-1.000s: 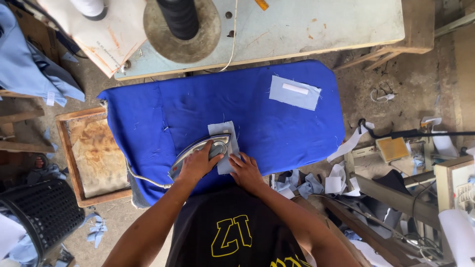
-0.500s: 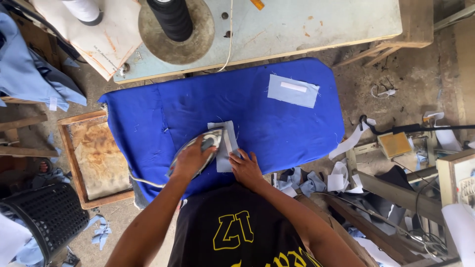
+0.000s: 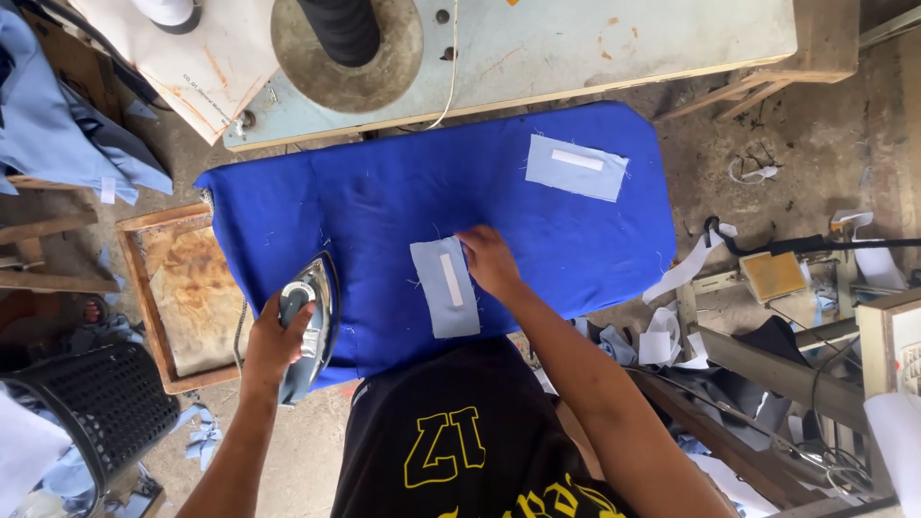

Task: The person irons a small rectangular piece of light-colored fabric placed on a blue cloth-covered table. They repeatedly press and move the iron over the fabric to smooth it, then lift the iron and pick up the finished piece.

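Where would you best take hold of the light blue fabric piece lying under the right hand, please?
Pinch the near short edge of the light blue fabric piece, coming from the person's side. It lies flat on the blue ironing pad, the white strip runs along its middle, and the right hand covers its far right corner.

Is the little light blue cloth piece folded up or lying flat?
Flat: the light blue cloth piece lies spread on the blue ironing pad, white strip showing, right hand touching its edge.

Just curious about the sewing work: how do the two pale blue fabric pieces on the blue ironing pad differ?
The near fabric piece lies lengthwise toward the person, with the right hand touching its edge; the far fabric piece lies crosswise near the pad's end, untouched. Both are pale blue rectangles bearing a white strip, flat on the blue ironing pad.
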